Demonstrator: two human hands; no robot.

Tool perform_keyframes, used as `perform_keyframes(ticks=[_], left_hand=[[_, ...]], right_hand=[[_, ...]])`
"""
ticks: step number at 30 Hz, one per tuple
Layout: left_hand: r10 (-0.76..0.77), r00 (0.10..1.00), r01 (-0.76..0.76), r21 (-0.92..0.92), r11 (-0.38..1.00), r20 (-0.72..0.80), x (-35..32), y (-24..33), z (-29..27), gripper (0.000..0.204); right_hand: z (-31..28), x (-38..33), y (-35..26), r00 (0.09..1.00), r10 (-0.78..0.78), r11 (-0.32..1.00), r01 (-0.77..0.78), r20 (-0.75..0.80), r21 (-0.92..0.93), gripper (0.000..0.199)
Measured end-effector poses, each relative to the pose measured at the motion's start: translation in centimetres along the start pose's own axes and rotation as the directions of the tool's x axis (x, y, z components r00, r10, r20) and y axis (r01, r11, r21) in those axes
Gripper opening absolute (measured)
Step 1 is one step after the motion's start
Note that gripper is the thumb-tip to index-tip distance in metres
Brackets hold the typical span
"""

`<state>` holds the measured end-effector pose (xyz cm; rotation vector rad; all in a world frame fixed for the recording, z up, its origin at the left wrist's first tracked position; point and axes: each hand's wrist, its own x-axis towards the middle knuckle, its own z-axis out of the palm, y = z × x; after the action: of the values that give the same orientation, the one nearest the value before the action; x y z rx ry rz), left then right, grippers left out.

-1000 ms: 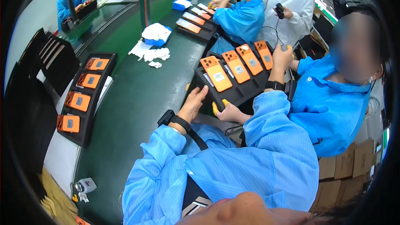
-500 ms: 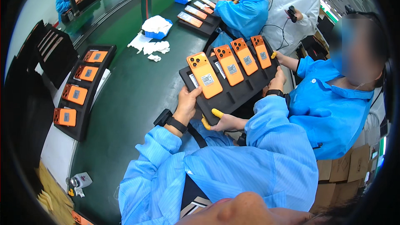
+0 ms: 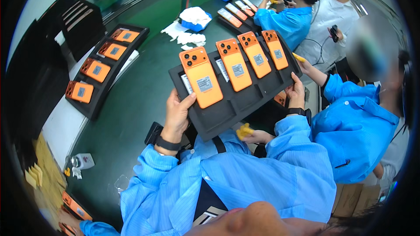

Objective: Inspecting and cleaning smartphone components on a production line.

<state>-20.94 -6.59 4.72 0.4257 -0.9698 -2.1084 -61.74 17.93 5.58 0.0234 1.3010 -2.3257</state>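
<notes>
I hold a black tray (image 3: 221,116) tilted above the table, and several orange phones with grey labels lie in its slots. The nearest phone (image 3: 201,78) is at its left end. My left hand (image 3: 177,111) grips the left edge, thumb on top near this phone. On the right edge, my right hand (image 3: 296,91) is closed, its fingers partly hidden. A co-worker's hand with yellow finger covers (image 3: 253,135) is just below the tray's front edge, apart from it. The same person's other hand (image 3: 304,63) is by the far right corner.
Another black tray (image 3: 104,94) of orange phones lies on the green table (image 3: 131,135) at left. Tissues (image 3: 195,16) fill a blue box, with loose ones beside it. A small bottle (image 3: 83,161) stands lower left, near another person's hand (image 3: 70,220) and a phone (image 3: 76,205). Co-workers stand right and behind.
The tray has moved left and toward me in my hands. The co-worker's near hand has let go of its front edge. A hand has come in at the lower left.
</notes>
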Motion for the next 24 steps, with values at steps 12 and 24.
perform_keyframes(ticks=[12,24], left_hand=[[0.281,0.785,-0.155,0.264,0.952,-0.552,-14.0,7.7,-10.9,0.049],[0.285,0.547,0.124,0.413,0.902,-0.787,-19.8,6.7,-16.2,0.038]], right_hand=[[14.9,-8.8,16.2,0.927,0.232,0.961,-0.172,0.295,-0.215,0.026],[15.6,-8.8,19.7,0.823,0.497,0.337,0.109,0.276,-0.935,0.047]])
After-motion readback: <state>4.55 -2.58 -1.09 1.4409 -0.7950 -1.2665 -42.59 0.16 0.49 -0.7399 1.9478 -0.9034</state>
